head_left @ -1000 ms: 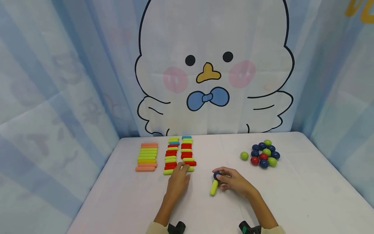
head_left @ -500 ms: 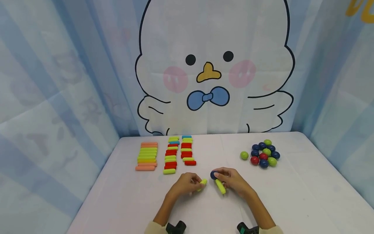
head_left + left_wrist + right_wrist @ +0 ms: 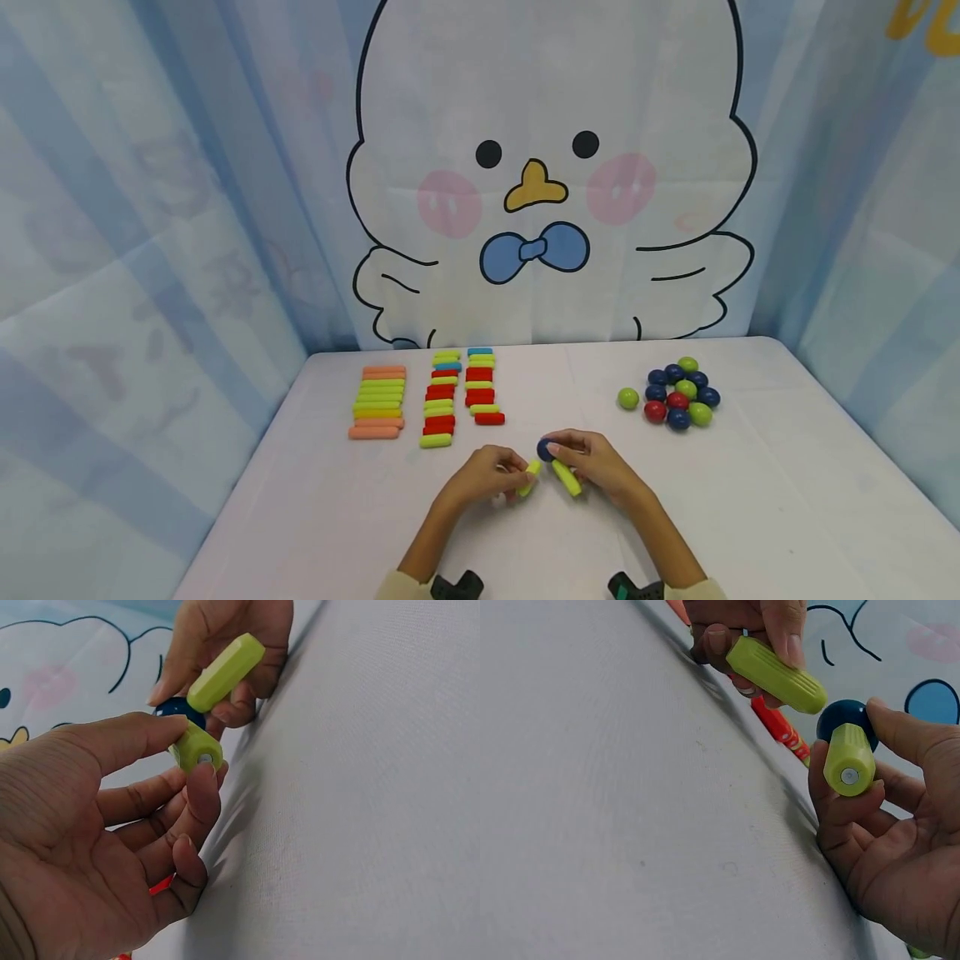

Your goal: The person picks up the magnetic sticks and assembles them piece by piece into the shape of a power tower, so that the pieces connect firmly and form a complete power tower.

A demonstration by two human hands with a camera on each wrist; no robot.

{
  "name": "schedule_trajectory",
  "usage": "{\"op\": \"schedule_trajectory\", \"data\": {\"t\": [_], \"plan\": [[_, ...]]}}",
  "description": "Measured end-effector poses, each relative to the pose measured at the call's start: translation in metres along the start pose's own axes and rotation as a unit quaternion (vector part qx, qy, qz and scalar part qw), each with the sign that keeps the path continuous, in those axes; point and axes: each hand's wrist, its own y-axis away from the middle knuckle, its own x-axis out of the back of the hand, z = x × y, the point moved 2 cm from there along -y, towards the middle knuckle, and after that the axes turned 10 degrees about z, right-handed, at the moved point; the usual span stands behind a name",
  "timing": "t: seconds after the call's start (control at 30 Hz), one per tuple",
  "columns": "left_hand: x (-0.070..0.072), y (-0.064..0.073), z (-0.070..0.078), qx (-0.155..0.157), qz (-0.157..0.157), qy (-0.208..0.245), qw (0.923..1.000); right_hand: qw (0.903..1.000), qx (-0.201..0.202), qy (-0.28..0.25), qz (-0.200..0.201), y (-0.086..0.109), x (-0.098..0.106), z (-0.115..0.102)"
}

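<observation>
My right hand pinches a dark blue ball between thumb and fingers. A yellow-green magnetic rod sticks to that ball and points back toward me, a round silvery magnet showing in its end. My left hand pinches a second yellow-green rod by thumb and forefinger, with its tip close to the blue ball. In the left wrist view the held rod shows its magnet end near my fingertip and overlaps the ball. Both hands are low over the white table.
Orange, green and yellow rods lie in a column at the table's left. Two columns of red, green and blue rods lie beside them. Several blue, green and red balls cluster at the back right, one green ball apart.
My left hand has picked a green rod from the right-hand column's near end and brought it toward the ball. The rod on the ball has swung toward the right.
</observation>
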Motion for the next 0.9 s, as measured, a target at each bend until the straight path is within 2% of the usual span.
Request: {"op": "schedule_trajectory", "data": {"t": [0.23, 0.4, 0.63, 0.77, 0.9], "plan": [[-0.002, 0.0, 0.0, -0.003, 0.002, -0.001, 1.0, 0.9998, 0.005, -0.005, -0.017, 0.001, 0.0, -0.001], [-0.005, 0.0, 0.0, -0.003, -0.007, 0.016, 0.9998, 0.9997, 0.013, -0.004, -0.023, 0.001, -0.001, 0.001], [-0.009, 0.001, 0.0, -0.015, -0.007, 0.031, 0.9994, 0.9979, 0.05, -0.004, -0.042, 0.004, -0.01, -0.001], [-0.009, 0.001, 0.001, -0.026, 0.01, 0.026, 0.9993, 0.9979, 0.058, 0.028, -0.001, 0.004, -0.016, -0.005], [-0.008, -0.001, 0.001, -0.018, 0.028, 0.022, 0.9992, 0.9911, 0.055, 0.068, 0.1, -0.001, -0.007, -0.009]]}}
